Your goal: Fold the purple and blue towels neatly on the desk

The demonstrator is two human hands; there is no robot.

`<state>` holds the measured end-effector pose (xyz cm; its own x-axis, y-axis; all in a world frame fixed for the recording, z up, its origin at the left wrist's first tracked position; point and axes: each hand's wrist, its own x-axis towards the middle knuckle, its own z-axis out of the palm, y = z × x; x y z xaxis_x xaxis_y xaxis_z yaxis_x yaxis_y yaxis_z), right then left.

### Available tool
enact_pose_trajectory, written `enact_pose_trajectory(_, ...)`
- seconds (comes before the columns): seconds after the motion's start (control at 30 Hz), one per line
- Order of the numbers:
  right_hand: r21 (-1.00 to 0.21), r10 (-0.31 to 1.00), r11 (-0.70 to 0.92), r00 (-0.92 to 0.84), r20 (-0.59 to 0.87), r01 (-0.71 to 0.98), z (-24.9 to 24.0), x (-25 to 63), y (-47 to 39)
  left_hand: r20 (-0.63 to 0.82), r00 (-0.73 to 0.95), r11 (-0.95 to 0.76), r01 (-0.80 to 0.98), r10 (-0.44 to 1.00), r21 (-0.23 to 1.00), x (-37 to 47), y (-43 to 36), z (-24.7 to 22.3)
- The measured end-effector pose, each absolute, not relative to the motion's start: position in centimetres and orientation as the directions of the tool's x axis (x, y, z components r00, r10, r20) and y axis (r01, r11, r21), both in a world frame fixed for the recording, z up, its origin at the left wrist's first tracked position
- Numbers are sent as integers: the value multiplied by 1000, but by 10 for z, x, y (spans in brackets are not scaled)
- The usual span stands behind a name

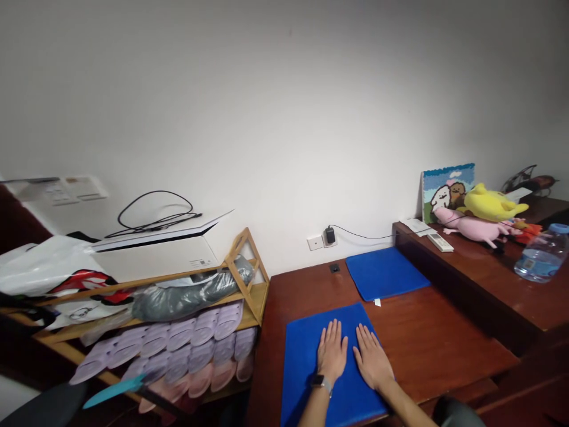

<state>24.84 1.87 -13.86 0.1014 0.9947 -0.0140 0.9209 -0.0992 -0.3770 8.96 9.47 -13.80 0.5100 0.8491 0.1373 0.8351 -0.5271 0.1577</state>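
A blue cloth [302, 362] lies spread on the brown wooden desk, close to its front edge. My left hand [332, 354] rests flat on the cloth, palm down, fingers stretched out and pointing away from me. On that wrist is a watch [320, 383]. My right hand [372, 359] lies flat at the cloth's right side, fingers also stretched, a short gap from the left hand. Neither hand holds anything. Farther back on the desk sits a second blue cloth [386, 274] with a small white tag at its near edge.
At left, a wooden rack [253, 296] carries several purple and pink slippers [204, 325] and a white box [160, 258]. A raised desk section [502, 279] at right bears plush toys [473, 225], a remote [440, 242] and a water bottle [540, 261]. A charger [329, 235] is plugged into the wall.
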Motion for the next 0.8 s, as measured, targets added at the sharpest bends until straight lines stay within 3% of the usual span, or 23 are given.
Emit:
enact_pose_trajectory(0.2, -381, 994, -96, 110, 14, 920, -146, 247, 16, 114, 285, -293, 954, 952, 61, -10, 118, -140)
enact_pose_trajectory(0.37, -324, 986, -142, 161, 32, 935, -138, 240, 35, 132, 280, -289, 956, 951, 52, -27, 120, -144)
enact_pose_trajectory(0.53, -320, 993, -66, 95, 75, 945, -120, 250, 84, 170, 292, -305, 951, 941, 56, -24, 120, -150)
enact_pose_trajectory(0.67, -335, 996, -85, 83, -18, 939, -131, 270, 104, 178, 303, -316, 947, 936, 50, -31, 121, -155)
enact_pose_trajectory(0.8, -336, 997, -67, 78, 21, 939, -147, 276, 104, 193, 284, -294, 955, 939, 30, -29, 123, -154)
